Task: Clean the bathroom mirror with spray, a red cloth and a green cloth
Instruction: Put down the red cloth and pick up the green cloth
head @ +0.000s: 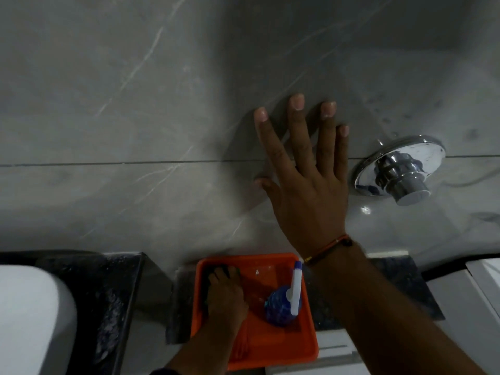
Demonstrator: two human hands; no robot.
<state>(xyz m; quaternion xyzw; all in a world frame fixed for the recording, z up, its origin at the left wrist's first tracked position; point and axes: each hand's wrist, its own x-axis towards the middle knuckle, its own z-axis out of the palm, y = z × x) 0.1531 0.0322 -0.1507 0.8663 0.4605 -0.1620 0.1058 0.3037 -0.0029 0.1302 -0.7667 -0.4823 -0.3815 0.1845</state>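
Two hands in view: right hand (303, 169) open, fingers spread flat on the grey wall tile (135, 104), bracing; left hand (226, 293) reaches down into the orange tray (305, 345), its grip curled over a dark green cloth (209, 272), closure not discernible. Spray bottle (282, 307) stands just right of that grip, inside the tray. Risk: withdrawing the cloth could topple the bottle, and the leaning palm could slip on glossy tile.

My left hand (226, 296) covers a dark cloth (209, 274) in the orange tray (270, 345) — colour unclear — and the white basin (29, 318) runs off-frame.
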